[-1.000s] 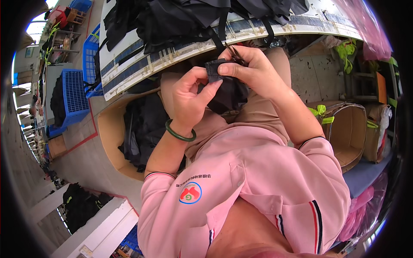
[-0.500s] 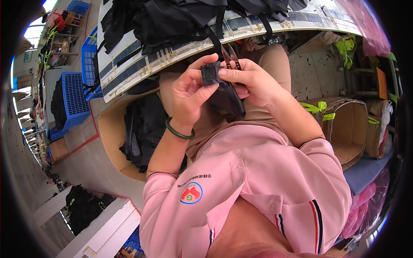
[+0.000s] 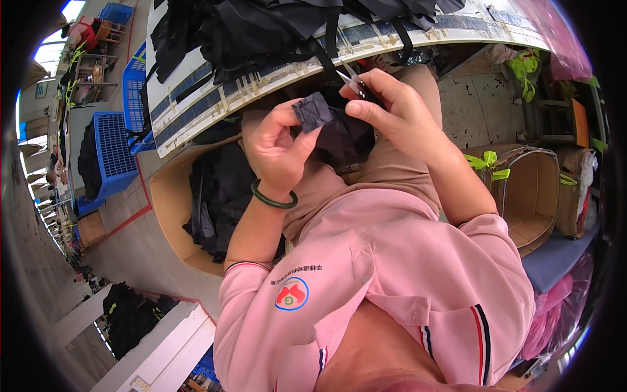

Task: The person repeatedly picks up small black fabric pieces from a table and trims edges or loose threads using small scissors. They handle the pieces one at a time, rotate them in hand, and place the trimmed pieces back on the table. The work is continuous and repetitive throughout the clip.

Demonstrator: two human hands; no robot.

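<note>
My left hand [image 3: 277, 140], with a dark green bangle at the wrist, pinches a black fabric piece [image 3: 312, 111] between thumb and fingers. Crossed stitching shows on its squared end, while the rest of the cloth hangs down over my lap. Just to the right, my right hand [image 3: 395, 108] keeps a small pair of scissors [image 3: 356, 83] in its curled fingers. The metal blades point up and left, away from the fabric, and the thumb is stretched apart from the handles. Part of the handles is hidden by the fingers.
A taped white table [image 3: 261, 85] piled with black fabric pieces [image 3: 261, 32] stands in front. An open cardboard box [image 3: 171, 215] of black cloth is at my left, with blue crates [image 3: 117, 153] beyond. Another cardboard box [image 3: 532, 202] stands at my right.
My right hand has let go of the cloth and moved right and slightly up with the scissors. The left hand has tilted the fabric, turning its stitched end into view.
</note>
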